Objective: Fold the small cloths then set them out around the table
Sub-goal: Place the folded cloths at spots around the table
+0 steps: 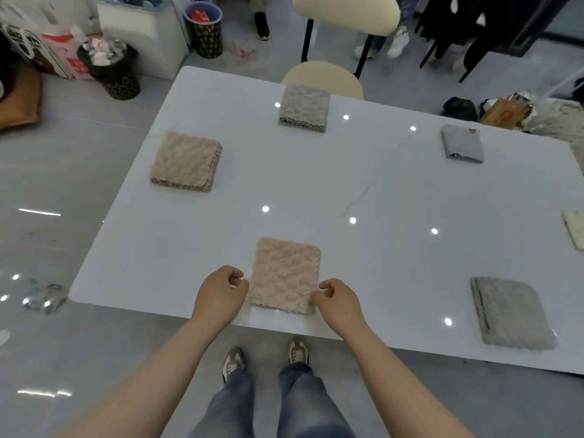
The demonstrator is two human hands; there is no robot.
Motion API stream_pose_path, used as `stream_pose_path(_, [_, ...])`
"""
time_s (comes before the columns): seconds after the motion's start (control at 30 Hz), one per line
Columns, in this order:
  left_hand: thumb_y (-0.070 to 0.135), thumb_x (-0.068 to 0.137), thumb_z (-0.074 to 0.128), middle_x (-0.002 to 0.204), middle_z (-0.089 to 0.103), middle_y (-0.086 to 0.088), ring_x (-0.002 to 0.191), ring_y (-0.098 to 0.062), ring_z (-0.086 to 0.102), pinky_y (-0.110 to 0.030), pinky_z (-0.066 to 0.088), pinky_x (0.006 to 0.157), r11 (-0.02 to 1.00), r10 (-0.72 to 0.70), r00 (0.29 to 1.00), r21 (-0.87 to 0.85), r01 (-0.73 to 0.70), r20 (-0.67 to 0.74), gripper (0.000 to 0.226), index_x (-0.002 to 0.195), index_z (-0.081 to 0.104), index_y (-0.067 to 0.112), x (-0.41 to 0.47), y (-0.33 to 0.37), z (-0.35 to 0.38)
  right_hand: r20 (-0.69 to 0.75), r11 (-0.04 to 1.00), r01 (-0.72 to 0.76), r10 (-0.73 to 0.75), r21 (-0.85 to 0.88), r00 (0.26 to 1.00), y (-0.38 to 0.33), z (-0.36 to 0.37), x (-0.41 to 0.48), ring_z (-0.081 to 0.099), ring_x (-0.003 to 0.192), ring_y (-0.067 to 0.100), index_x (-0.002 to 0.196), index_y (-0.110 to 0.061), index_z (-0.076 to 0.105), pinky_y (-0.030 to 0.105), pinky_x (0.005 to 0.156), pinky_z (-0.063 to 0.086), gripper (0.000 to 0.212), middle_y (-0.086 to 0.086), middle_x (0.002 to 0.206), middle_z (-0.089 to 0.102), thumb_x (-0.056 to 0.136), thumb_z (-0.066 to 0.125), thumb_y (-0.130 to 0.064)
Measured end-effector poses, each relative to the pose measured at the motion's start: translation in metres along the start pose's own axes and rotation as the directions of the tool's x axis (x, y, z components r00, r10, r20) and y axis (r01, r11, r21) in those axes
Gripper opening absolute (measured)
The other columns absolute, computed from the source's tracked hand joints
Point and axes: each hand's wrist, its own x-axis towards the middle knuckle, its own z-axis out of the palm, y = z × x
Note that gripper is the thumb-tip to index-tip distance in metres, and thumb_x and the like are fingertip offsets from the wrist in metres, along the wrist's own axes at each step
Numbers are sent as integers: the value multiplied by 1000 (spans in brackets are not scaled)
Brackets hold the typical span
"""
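Beige folded cloth lies at the table's near edge, right hand pinching its side, left hand curled beside it, grip unclear; it wants squaring to that edge.

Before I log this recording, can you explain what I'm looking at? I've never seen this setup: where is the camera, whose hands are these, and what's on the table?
There is no machine here. The single picture comes from a camera worn on a person's head, looking down at their own arms. On the white table lie folded small cloths: a beige cloth at the near edge, a beige pile on the left, a grey cloth by the chair, a blue-grey cloth far right, a larger grey cloth near right, and a pale cloth cut off at the right. The left hand and right hand, fingers curled, flank the beige cloth; whether they pinch it is unclear.
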Motion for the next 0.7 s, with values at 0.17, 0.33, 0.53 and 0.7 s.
stream_pose_path(0.17, [20, 91, 56, 97, 59, 0, 89, -13, 52, -23, 37, 77, 998, -31, 999, 48, 29, 45, 26, 113, 59, 6, 18, -11, 4, -11, 998, -57, 57, -11, 998, -7, 12, 10, 52, 84, 15, 124, -4, 49, 22, 62, 38, 36, -2, 91, 54, 92, 55, -21])
stream_pose_path(0.33, [21, 90, 59, 91, 57, 1, 85, -15, 53, -23, 36, 75, 996, -83, 994, 26, 81, 74, 27, 112, 59, 7, 27, -9, 20, -38, 998, -53, 54, 20, 998, -11, 14, 23, 45, 65, 4, 118, -2, 49, 16, 52, 36, 34, -7, 79, 47, 88, 58, -15])
stream_pose_path(0.53, [22, 90, 59, 90, 58, -1, 85, -17, 55, -24, 37, 74, 996, -85, 994, 22, 83, 74, 25, 110, 59, 7, 29, -7, 30, -11, 1000, -7, 7, 30, 1000, -9, 18, 28, 45, 66, -1, 103, -18, 41, 12, 49, 30, 24, -13, 80, 45, 87, 60, -16])
stream_pose_path(0.7, [24, 89, 62, 86, 59, 0, 83, -17, 55, -22, 38, 69, 998, -65, 991, 30, 62, 116, 18, 100, 57, 11, 28, -5, 36, -26, 999, -18, 20, 45, 999, -5, 22, 36, 48, 67, 5, 107, -10, 50, 17, 52, 35, 20, -9, 79, 50, 90, 57, -17])
